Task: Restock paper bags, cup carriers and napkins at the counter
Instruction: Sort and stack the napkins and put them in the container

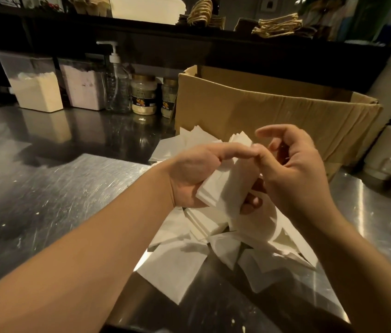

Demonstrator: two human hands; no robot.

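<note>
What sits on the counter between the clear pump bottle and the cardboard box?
In the head view, two gold-lidded jars stand side by side between the pump bottle and the cardboard box.

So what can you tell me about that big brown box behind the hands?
The cardboard box is plain brown corrugated card, creased and a bit worn along its long front wall. Its top is open, with the flaps standing up; what is inside is hidden from here. It stands upright on the shiny metal counter, beyond both hands, right of two jars. Loose white napkins lie piled against its front wall. Neither hand touches it.
</note>
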